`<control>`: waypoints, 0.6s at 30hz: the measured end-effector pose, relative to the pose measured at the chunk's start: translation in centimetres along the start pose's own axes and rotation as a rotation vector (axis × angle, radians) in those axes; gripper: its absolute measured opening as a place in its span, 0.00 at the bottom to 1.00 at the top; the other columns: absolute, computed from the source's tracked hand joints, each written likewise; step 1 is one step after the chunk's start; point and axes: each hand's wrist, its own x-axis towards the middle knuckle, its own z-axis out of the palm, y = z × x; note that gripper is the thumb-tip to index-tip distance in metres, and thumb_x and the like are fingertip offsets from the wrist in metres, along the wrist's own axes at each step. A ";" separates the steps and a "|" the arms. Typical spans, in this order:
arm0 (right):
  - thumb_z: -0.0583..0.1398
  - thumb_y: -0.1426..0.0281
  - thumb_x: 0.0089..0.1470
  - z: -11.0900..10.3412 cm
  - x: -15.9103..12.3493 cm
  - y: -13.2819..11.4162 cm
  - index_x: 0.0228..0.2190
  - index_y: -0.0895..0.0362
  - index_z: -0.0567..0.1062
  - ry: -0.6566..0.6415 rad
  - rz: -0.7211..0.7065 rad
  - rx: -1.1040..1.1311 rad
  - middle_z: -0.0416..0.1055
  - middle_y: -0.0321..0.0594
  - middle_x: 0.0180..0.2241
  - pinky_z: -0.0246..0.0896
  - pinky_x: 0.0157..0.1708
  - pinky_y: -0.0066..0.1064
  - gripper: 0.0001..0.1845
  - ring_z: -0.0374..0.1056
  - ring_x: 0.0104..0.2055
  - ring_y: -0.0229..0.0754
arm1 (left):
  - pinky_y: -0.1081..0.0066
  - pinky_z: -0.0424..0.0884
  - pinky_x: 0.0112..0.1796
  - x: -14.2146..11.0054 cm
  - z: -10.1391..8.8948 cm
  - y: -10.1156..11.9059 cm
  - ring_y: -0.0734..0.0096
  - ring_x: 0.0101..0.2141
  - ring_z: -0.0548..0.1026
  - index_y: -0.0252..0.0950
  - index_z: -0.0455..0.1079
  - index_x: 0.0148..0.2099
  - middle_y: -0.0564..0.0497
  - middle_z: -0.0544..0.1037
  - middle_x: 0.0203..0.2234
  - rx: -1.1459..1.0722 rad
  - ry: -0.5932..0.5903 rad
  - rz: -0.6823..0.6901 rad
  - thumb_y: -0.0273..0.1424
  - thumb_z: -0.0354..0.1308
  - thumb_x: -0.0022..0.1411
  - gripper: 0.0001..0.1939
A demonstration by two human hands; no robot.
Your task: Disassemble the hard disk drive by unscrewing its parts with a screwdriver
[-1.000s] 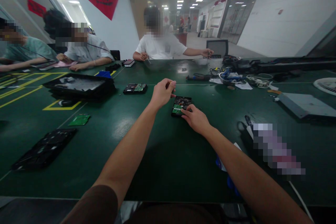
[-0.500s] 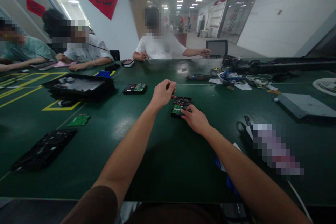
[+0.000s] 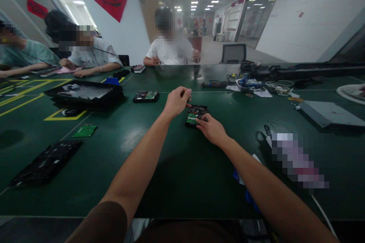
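Observation:
In front of me a hard drive (image 3: 192, 119) lies on the green table, its green circuit board facing up beside a dark metal area. My right hand (image 3: 212, 129) grips its near right side, with thumb and fingers closed at the board's edge. Just above the drive's far left corner is my left hand (image 3: 177, 101), fingertips pinched together. Whatever sits between those fingertips, if anything, is too small to make out. Another hard drive (image 3: 146, 97) with a green board rests farther off to the left.
Left on the table (image 3: 182, 182) are a black tray (image 3: 85, 93), a loose green circuit board (image 3: 85, 131) and a flat black part (image 3: 47, 162). To the right stand a grey metal case (image 3: 332, 114), cables (image 3: 281, 87) and a blurred-out pinkish item (image 3: 298, 159). Co-workers sit across the table.
The co-worker opposite has drawn an outstretched arm back toward the body. My two hands stay almost still at the hard drive, and the view shifts slightly.

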 end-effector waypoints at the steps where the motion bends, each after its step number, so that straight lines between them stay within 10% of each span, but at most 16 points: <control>1: 0.54 0.59 0.67 0.0 0.0 0.0 0.58 0.50 0.73 -0.002 0.001 0.001 0.65 0.47 0.53 0.66 0.44 0.38 0.21 0.69 0.44 0.46 | 0.76 0.77 0.25 0.0 0.0 -0.1 0.73 0.29 0.76 0.34 0.72 0.39 0.47 0.78 0.32 0.001 -0.004 0.002 0.38 0.57 0.68 0.12; 18: 0.53 0.58 0.67 0.1 0.0 0.1 0.57 0.51 0.73 0.006 -0.013 -0.018 0.65 0.47 0.53 0.67 0.41 0.36 0.22 0.69 0.43 0.45 | 0.74 0.78 0.25 0.0 -0.1 0.2 0.73 0.28 0.76 0.33 0.71 0.37 0.48 0.77 0.29 -0.017 -0.061 -0.006 0.40 0.58 0.67 0.14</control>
